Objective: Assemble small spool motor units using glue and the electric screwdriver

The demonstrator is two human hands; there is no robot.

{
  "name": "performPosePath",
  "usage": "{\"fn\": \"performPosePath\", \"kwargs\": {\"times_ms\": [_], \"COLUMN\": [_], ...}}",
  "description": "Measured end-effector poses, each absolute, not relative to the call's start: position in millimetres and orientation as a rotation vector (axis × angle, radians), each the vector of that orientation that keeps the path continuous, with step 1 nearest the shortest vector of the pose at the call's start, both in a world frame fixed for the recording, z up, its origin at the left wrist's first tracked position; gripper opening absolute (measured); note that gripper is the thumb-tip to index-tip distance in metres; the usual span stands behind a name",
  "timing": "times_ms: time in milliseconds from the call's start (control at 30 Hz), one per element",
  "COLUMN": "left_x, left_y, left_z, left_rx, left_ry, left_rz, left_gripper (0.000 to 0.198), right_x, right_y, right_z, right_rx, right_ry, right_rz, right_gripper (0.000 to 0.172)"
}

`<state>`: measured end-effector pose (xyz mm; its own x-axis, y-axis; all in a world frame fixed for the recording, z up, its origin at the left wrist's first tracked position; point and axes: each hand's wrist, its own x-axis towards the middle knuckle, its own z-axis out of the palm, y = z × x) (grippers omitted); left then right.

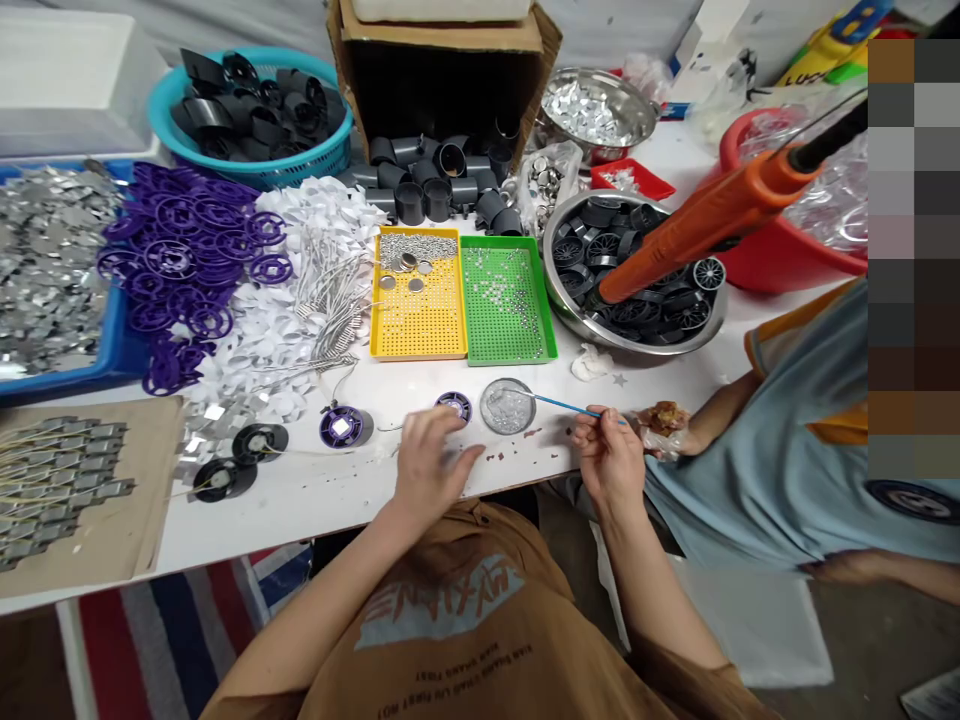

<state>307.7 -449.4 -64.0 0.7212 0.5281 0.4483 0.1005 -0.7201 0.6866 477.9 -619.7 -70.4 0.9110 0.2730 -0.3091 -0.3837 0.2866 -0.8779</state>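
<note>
My right hand (611,455) is closed around a thin blue brush (566,405). The tip of the brush reaches into a small round dish (508,407) of greyish, glossy paste. Left of that dish, my left hand (431,455) hovers over the table edge, its thumb apart from its fingers and nothing visible in it. Just beyond its fingertips lies a small round purple-and-black part (454,404), partly covered by the fingers. Farther left stands a similar purple-rimmed round part (342,426) with a white square on top and wires attached.
A yellow tray (420,325) and green tray (499,345) lie behind the dish. A steel bowl (637,345) holds black wheels and an orange electric screwdriver (697,225). Piles of purple rings (176,255) and white pieces (262,340) are left. Another person's arm (712,420) is at right.
</note>
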Motion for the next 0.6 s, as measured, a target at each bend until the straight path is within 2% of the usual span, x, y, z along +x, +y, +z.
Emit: {"fn": "performPosePath", "kwargs": {"times_ms": [100, 200, 300, 600], "left_x": [313.0, 317.1, 314.7, 303.0], "left_y": [-429.7, -420.3, -419.0, -418.4], "left_z": [-67.6, -74.4, -78.7, -97.0], "left_rx": [2.223, 2.163, 2.073, 1.900], "left_ry": [0.687, 0.628, 0.591, 0.500], "left_rz": [0.874, 0.772, 0.743, 0.729], "left_gripper": [0.031, 0.021, 0.014, 0.017], "right_x": [473.0, 471.1, 471.1, 471.4], "right_y": [-612.2, -607.2, -606.8, -595.0], "right_z": [-60.1, -53.3, -50.4, -42.7], "right_rx": [-1.227, -1.286, -1.382, -1.508], "right_ry": [-0.075, -0.228, -0.378, -0.711], "right_rz": [0.423, 0.400, 0.415, 0.510], "right_gripper": [0.027, 0.021, 0.017, 0.013]}}
